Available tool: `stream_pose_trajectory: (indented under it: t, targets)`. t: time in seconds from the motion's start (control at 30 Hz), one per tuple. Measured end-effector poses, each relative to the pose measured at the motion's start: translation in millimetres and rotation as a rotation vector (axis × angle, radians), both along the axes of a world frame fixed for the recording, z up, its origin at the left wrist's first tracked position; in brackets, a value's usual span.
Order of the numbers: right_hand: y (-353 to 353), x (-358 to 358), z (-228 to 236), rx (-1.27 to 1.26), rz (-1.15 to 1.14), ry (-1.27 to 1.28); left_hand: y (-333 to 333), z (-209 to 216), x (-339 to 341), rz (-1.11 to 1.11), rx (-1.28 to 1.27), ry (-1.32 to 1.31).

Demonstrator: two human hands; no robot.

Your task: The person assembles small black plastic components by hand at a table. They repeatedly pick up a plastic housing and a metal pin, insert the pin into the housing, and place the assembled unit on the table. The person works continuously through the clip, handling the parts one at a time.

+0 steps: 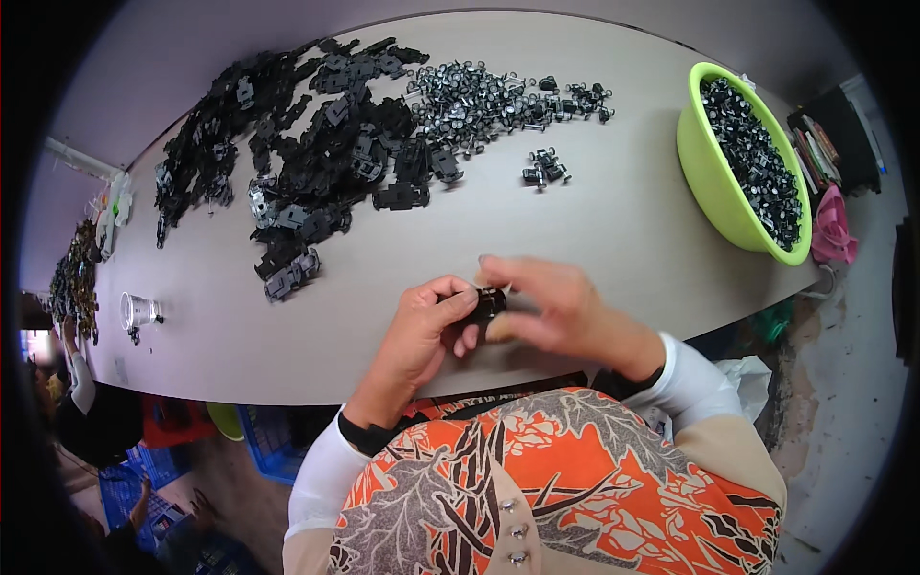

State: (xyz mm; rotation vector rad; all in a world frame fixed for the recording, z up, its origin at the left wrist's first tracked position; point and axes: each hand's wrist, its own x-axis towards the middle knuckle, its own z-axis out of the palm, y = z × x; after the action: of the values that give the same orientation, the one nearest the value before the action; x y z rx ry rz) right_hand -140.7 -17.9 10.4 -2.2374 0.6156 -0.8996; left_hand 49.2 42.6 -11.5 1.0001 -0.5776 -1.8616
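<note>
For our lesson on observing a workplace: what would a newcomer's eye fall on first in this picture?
First, the two hands meeting at the near table edge: the left hand and right hand together pinch a small black part. Next, the big heap of black plastic pieces spread over the far left of the table, with a pile of small metal-and-black parts beside it. At the far right stands a lime-green bowl full of similar small parts.
</note>
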Motion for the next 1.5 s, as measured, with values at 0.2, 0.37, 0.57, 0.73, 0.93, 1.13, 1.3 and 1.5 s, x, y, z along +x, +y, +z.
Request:
stream_pose_trajectory:
  t: [0.2, 0.37, 0.57, 0.73, 0.93, 1.13, 1.3, 1.5]
  targets:
    - [-103.0, -0.4, -7.0, -0.414, -0.186, 0.398, -5.2, 2.5, 1.2, 0.1, 0.005, -0.045]
    - [-100.5, 2.7, -4.6, -0.169, -0.119, 0.269, -6.8, 0.8, 8.5, 0.087, 0.041, 0.122]
    - [-19.6, 12.7, 13.0, 0.228, 0.118, -0.139, -6.8, -4.5, 8.5, 0.047, 0.031, 0.268]
    - [-4.5, 12.8, -4.8, -0.042, 0.08, 0.006, -0.6, -2.4, 7.0, 0.008, 0.078, 0.344]
    - [0.4, 14.9, -3.0, -0.075, 0.079, -0.011, 6.8, -2.7, 10.1, 0.022, 0.033, 0.338]
    - [7.1, 19.4, -0.1, -0.082, 0.103, 0.028, 12.9, -0.9, 8.2, 0.065, -0.021, 0.221]
    - [13.6, 27.1, 0.7, -0.117, 0.151, 0.077, 24.7, 3.6, 10.3, 0.089, -0.048, 0.081]
    - [27.6, 46.1, 3.7, -0.218, 0.156, 0.112, 40.5, 1.8, 14.1, 0.171, -0.022, -0.045]
